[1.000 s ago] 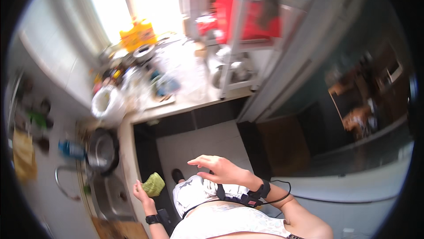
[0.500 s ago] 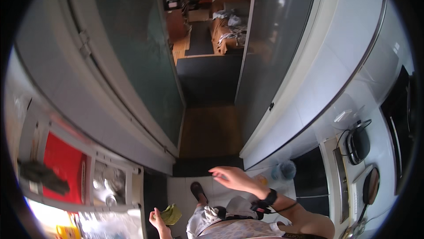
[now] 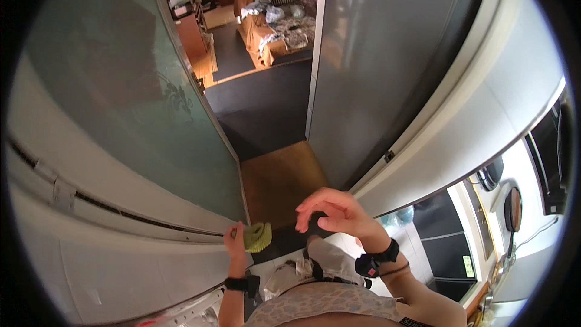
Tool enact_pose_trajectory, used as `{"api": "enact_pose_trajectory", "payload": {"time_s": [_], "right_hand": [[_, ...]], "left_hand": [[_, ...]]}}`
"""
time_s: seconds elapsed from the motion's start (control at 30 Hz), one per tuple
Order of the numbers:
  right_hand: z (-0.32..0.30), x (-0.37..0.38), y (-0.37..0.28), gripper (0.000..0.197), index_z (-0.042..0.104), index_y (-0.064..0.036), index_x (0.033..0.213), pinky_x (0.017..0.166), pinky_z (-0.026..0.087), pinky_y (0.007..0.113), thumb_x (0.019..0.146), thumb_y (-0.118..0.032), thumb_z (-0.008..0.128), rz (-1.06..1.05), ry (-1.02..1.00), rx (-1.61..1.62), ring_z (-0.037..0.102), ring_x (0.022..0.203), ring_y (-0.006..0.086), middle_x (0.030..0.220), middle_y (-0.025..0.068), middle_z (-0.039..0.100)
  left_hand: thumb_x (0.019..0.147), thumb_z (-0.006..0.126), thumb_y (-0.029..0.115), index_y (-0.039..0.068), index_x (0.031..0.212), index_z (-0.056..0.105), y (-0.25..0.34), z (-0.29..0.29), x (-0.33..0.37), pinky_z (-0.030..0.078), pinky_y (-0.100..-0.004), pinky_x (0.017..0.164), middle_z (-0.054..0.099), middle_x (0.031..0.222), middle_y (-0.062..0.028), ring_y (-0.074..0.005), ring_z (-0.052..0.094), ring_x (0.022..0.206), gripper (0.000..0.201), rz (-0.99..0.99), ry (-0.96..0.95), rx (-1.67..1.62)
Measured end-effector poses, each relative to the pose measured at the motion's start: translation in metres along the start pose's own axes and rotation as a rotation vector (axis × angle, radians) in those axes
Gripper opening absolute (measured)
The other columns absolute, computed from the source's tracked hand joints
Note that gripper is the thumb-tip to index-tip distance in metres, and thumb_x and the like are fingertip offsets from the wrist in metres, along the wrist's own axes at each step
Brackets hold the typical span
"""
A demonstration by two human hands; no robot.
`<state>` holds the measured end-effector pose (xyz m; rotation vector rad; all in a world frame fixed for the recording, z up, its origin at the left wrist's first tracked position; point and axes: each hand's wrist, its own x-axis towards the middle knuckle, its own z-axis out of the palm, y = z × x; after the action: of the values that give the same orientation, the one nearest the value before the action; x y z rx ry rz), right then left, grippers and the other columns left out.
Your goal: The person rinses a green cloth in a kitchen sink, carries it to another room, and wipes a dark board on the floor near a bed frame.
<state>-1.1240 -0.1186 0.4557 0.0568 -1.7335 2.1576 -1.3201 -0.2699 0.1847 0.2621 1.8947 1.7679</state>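
Both hands have advanced toward the doorway since the frame half a second earlier, and the green cloth (image 3: 259,239), carried by the left hand (image 3: 233,239), now appears beside the left door frame, no longer over the near floor tiles. The left hand's grip is narrow, its fingers closed on one edge of the cloth while the rest projects to the right, folded over loosely. Whether the cloth touches the frame cannot be told. The right hand (image 3: 336,212) is raised to the right of the cloth and well apart from it; its grip is wide, with fingers curved and thumb set off from them. Dark bands (image 3: 241,283) encircle both wrists. Beyond the hands lies a brown floor section (image 3: 281,176), bounded on the left by a frosted glass panel (image 3: 121,97) and on the right by a dark door panel (image 3: 387,55). Farther off, a dark mat (image 3: 266,103) precedes a brown-covered bed or couch (image 3: 254,33). At far right, a pan (image 3: 514,211) rests on a pale counter (image 3: 499,197).
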Motion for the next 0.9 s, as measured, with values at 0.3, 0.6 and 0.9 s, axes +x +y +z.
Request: {"api": "enact_pose_trajectory", "payload": {"time_s": [0.3, 0.6, 0.9], "right_hand": [[-0.011, 0.197, -0.021, 0.025, 0.045, 0.0054, 0.107, 0.061, 0.041, 0.032, 0.086, -0.008, 0.045, -0.392, -0.712, 0.572, 0.053, 0.064, 0.018, 0.084, 0.0127, 0.056], [-0.067, 0.35, 0.008, 0.024, 0.054, 0.0052, 0.099, 0.053, 0.039, 0.03, 0.085, -0.013, 0.047, -0.468, -0.796, 0.958, 0.048, 0.056, 0.0152, 0.098, 0.0142, 0.053], [-0.207, 0.503, 0.105, 0.024, 0.053, -0.0044, 0.101, 0.068, 0.038, 0.033, 0.079, -0.014, 0.055, -0.277, -0.736, -0.186, 0.05, 0.065, 0.0214, 0.071, 0.009, 0.053]], "left_hand": [[0.079, 0.061, 0.025, 0.005, 0.067, 0.05, 0.059, 0.069, 0.119, 0.034, -0.0252, 0.058, 0.041, 0.062, 0.0017, -0.011, 0.037, 0.06, 0.026, -0.226, -0.002, 0.036], [0.08, 0.06, 0.023, 0.005, 0.07, 0.052, 0.074, 0.087, 0.274, 0.035, -0.0276, 0.056, 0.048, 0.064, 0.0002, -0.011, 0.041, 0.059, 0.022, -0.068, 0.097, 0.028], [0.081, 0.058, 0.024, 0.005, 0.068, 0.049, 0.128, 0.187, 0.476, 0.033, -0.0258, 0.053, 0.043, 0.062, 0.0038, -0.0065, 0.037, 0.059, 0.024, -0.012, -0.014, 0.236]]}}
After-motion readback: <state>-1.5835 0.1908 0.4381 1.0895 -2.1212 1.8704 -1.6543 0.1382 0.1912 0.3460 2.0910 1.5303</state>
